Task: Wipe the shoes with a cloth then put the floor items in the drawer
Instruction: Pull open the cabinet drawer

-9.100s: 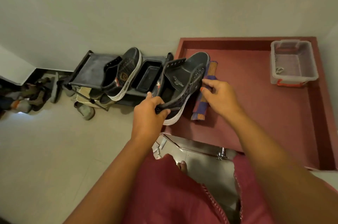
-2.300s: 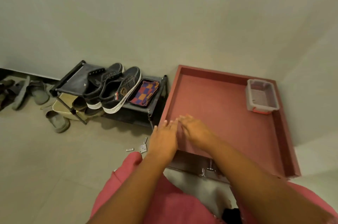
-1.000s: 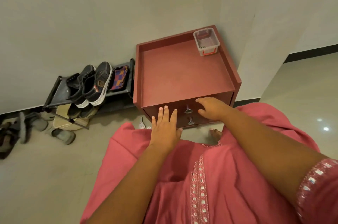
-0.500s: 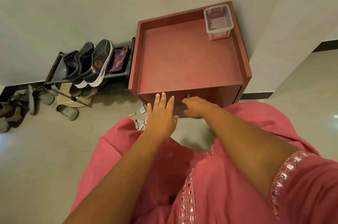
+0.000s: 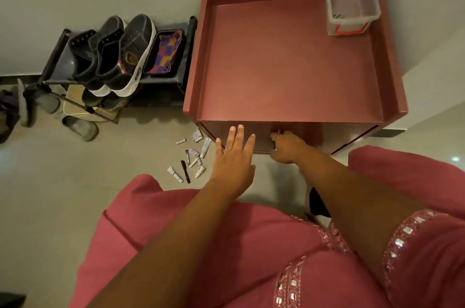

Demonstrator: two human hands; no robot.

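Below the cabinet's [image 5: 289, 56] top edge the right hand [image 5: 286, 148] curls round a drawer knob [image 5: 274, 148] — mostly hidden by its fingers — while the left hand [image 5: 232, 159] hovers flat, fingers spread, holding nothing. Small tubes [image 5: 191, 159] lie scattered on the floor just left of the drawer front [image 5: 261, 135]; shoes [image 5: 118, 53] and cloth [image 5: 166, 52] sit on the rack [image 5: 56, 66].

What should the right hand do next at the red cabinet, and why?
Probably pull the drawer knob outward. The right hand grips it, the drawer looks closed, and the small tubes lie on the floor. The left hand is open.
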